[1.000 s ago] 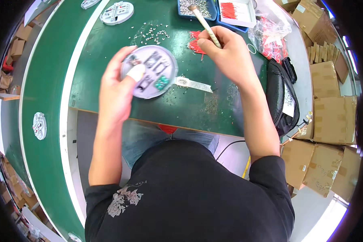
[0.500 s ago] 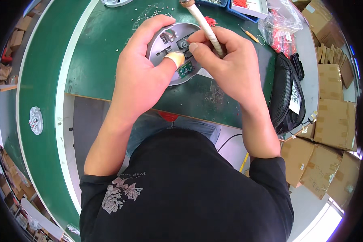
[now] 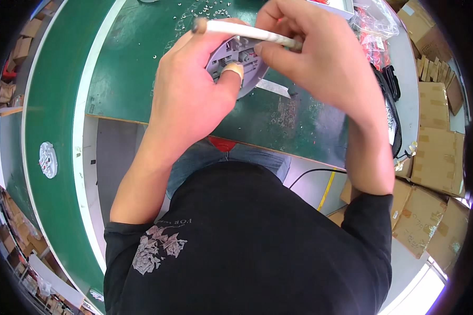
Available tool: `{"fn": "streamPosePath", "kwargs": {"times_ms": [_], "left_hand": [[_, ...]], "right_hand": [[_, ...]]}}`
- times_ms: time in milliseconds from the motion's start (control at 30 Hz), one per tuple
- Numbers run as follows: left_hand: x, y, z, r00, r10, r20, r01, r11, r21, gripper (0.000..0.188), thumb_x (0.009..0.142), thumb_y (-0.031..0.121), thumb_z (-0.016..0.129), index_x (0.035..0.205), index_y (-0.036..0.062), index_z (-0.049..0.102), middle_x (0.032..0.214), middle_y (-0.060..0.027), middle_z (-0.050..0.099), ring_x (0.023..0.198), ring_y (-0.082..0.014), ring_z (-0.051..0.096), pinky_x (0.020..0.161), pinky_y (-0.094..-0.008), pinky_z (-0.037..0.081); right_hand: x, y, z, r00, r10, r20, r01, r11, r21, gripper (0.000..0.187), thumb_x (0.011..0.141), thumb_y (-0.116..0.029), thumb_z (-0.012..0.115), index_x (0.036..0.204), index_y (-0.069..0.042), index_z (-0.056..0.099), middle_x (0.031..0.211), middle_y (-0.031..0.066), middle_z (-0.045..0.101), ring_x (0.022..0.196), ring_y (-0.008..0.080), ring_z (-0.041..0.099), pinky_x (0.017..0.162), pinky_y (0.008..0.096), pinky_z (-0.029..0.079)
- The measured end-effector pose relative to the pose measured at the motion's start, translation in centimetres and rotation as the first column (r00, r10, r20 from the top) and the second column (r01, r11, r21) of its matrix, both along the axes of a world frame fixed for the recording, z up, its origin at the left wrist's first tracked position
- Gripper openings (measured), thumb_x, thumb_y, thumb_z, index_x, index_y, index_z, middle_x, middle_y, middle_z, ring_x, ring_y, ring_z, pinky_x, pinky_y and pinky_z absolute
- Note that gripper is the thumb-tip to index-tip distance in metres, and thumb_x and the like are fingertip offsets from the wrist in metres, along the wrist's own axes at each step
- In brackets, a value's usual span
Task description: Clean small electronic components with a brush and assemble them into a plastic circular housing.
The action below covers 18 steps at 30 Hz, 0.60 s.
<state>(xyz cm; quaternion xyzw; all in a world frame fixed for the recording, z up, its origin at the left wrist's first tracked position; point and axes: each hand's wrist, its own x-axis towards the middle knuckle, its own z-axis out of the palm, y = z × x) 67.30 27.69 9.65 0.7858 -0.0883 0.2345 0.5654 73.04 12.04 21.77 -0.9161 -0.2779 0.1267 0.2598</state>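
My left hand (image 3: 194,79) is closed around a round grey plastic housing (image 3: 253,68) with ribs and fittings inside, tilted toward the right. A pale yellowish covering wraps the left thumb, which presses inside the housing. At the housing's far right edge, my right hand (image 3: 326,50) is closed on a white-wrapped rod (image 3: 242,28) with a brown end. The rod points left, passing above the housing and in front of my left fingers. Whether the right fingertips also touch the housing, or pinch something small, I cannot tell.
Small metal pieces (image 3: 210,9) lie scattered on the green table (image 3: 123,79). A white strip (image 3: 274,88) lies beyond the housing. Clear bags with red parts (image 3: 376,42) and a black case (image 3: 391,105) are at right, beside cardboard boxes (image 3: 433,152). A white round part (image 3: 48,160) rests on the left green surface.
My right hand has moved up and right from the housing's inside. The rod has swung from pointing up to pointing left. The housing has tilted in my left hand.
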Motion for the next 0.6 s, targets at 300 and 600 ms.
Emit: {"fn": "streamPosePath", "kwargs": {"times_ms": [300,600], "left_hand": [[1.4,-1.1,0.1,0.999,-0.005,-0.053,0.005,1.0,0.004,0.041,0.077,0.005,0.073,0.117,0.0063,0.066,0.104,-0.0132,0.07,0.09,-0.0303,0.069,0.08,-0.0393,0.054],[2.0,0.5,-1.2,0.945,-0.277,-0.171,0.049,0.64,-0.767,0.04,0.082,-0.001,0.069,0.121,0.0011,0.062,0.1,-0.0032,0.067,0.088,-0.0095,0.065,0.076,-0.0264,0.054]], "right_hand": [[2.4,-0.5,-1.2,0.957,0.229,0.176,-0.242,0.969,0.053,0.024,0.093,-0.021,0.068,0.082,-0.004,0.056,0.062,0.0076,0.054,0.052,0.0229,0.054,0.052,0.0318,0.046],[-0.9,-1.9,-7.3,0.843,0.041,0.537,-0.134,0.982,0.135,0.025,0.08,-0.001,0.073,0.105,-0.006,0.072,0.081,0.0036,0.066,0.071,0.0135,0.064,0.062,0.027,0.05]]}}
